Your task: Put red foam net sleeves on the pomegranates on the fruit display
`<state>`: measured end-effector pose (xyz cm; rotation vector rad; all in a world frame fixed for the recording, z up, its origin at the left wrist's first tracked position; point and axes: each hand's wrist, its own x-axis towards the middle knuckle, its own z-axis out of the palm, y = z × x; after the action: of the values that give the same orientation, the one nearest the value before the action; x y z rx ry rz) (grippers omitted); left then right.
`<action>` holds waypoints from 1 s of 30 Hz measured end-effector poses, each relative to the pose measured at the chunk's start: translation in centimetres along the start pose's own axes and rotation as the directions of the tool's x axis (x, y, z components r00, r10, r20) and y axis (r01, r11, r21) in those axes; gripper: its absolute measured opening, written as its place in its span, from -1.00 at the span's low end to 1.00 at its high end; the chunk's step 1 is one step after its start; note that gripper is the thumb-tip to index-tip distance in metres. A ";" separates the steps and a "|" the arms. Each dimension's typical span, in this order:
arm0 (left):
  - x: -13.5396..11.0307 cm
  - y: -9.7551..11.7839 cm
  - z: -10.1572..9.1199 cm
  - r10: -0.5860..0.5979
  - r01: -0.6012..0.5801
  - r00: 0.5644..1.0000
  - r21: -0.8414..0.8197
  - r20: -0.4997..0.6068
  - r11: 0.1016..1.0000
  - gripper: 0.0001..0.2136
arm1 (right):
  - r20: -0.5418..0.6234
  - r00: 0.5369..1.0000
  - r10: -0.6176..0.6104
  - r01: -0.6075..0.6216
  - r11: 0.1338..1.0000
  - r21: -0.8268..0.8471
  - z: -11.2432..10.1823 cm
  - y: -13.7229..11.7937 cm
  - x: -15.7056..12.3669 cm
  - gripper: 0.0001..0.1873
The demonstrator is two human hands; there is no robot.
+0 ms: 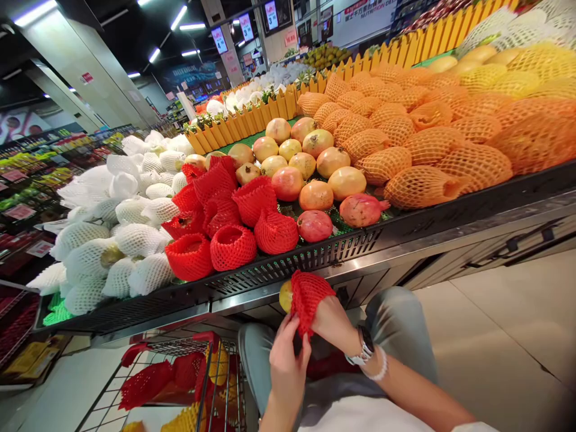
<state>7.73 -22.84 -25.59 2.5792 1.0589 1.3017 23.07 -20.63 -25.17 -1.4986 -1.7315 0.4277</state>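
Note:
Above my lap, a red foam net sleeve (pixel 309 300) is pulled over my right hand (pixel 332 321), which wears a watch and a bracelet. At the sleeve's far end a yellow-green pomegranate (pixel 285 296) peeks out. Most of my right fingers are hidden by the net, and they appear to hold the fruit. My left hand (pixel 288 360) pinches the sleeve's lower edge between thumb and fingers. Bare pomegranates (pixel 315 195) lie on the display just beyond, beside several red-netted ones (pixel 233 247).
The black slotted display edge (pixel 288 264) runs in front of my knees. White-netted fruit (pixel 139 240) lies at left, orange-netted fruit (pixel 432 147) at right, and a yellow picket fence (pixel 243 123) behind. A wire cart (pixel 202 366) with red and yellow nets stands at lower left.

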 end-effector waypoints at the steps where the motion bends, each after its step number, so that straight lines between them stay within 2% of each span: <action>1: 0.4 -0.1 -0.3 0.029 -0.029 0.999 0.019 0.038 0.999 -0.58 | 0.017 1.000 0.017 -0.017 1.000 -0.012 -0.1 -0.1 0.1 -0.83; 4: 1.7 -0.5 -1.6 0.132 -0.151 0.973 0.089 0.189 0.985 -0.54 | 0.082 0.996 0.026 -0.027 1.000 0.007 -0.6 -0.6 -0.1 -0.84; 6: 2.4 -0.9 -2.6 0.124 -0.147 0.963 0.081 0.238 0.986 -0.55 | 0.093 0.996 -0.007 0.000 0.997 0.078 -0.8 -0.9 -0.3 -0.82; 9: 3.0 -1.5 -4.0 0.013 -0.008 0.972 -0.022 0.234 1.000 -0.56 | 0.076 0.994 -0.077 0.061 0.980 0.189 -0.9 -1.1 -0.7 -0.79; 12: 3.0 -1.5 -4.4 -0.126 0.166 0.951 -0.123 0.281 0.978 -0.67 | 0.072 0.992 -0.100 0.083 0.973 0.214 -0.8 -1.1 -0.7 -0.79; 14: 2.8 -1.2 -4.0 -0.198 0.244 0.944 -0.151 0.265 0.958 -0.79 | 0.070 0.993 -0.100 0.084 0.975 0.207 -0.7 -1.0 -0.7 -0.79; 17: 2.3 -0.8 -3.0 -0.271 0.300 0.951 -0.228 0.149 0.926 -0.92 | 0.050 0.993 -0.108 0.095 0.972 0.215 -0.8 -1.0 -0.7 -0.80; 19: 1.9 -1.0 -2.3 -0.344 0.353 0.935 -0.327 0.087 0.877 -0.91 | 0.021 0.992 -0.123 0.114 0.964 0.239 -0.9 -1.0 -0.8 -0.80; 23: 1.1 -2.2 -1.5 -0.549 0.478 0.835 -0.521 0.022 0.707 -0.89 | -0.055 0.989 -0.138 0.148 0.951 0.273 -0.9 -0.9 -1.1 -0.79; 26: 0.6 -3.4 -0.9 -0.671 0.495 0.739 -0.629 -0.058 0.599 -0.80 | -0.081 0.983 -0.167 0.184 0.938 0.292 -0.9 -1.4 -1.3 -0.77; 28: 0.3 -4.0 -0.5 -0.723 0.469 0.674 -0.670 -0.150 0.576 -0.76 | -0.061 0.979 -0.194 0.203 0.927 0.315 -0.9 -2.1 -1.3 -0.75; 30: 0.2 -4.4 -0.5 -0.733 0.436 0.637 -0.674 -0.238 0.597 -0.75 | -0.022 0.975 -0.221 0.216 0.916 0.337 -0.9 -2.8 -1.3 -0.71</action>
<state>5.00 -19.51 -26.68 1.2637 1.2177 1.7409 21.79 -22.79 -23.09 -1.0472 -1.7128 0.5872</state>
